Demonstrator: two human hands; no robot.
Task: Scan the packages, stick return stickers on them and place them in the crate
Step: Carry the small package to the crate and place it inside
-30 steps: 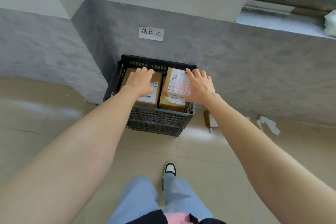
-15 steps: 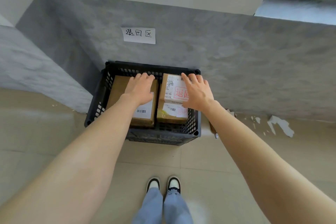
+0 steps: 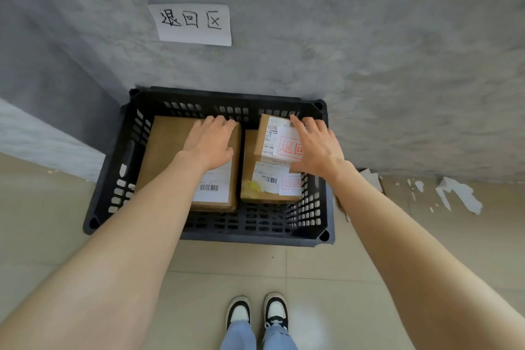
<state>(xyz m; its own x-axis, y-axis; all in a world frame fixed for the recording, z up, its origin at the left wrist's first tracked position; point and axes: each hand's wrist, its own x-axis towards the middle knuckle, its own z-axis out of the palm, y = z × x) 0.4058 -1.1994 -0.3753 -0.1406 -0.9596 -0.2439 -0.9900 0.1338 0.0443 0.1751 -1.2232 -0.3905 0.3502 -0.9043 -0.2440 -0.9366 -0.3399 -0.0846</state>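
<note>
Placing step, nearly done, I judge: my left hand (image 3: pixel 210 145) lies flat on the big box (image 3: pixel 164 156), my right hand (image 3: pixel 318 148) spreads straight fingers on the small stickered box (image 3: pixel 271 133), gripping nothing; both boxes sit in the crate (image 3: pixel 113 167). Next I should lift clear gently

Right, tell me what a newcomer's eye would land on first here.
The black crate against the grey wall stands out first. The left hand rests on the big brown package at its left; the right hand spreads over a smaller package with a red sticker, stacked on a second package. A handwritten paper sign hangs on the wall above.
</note>
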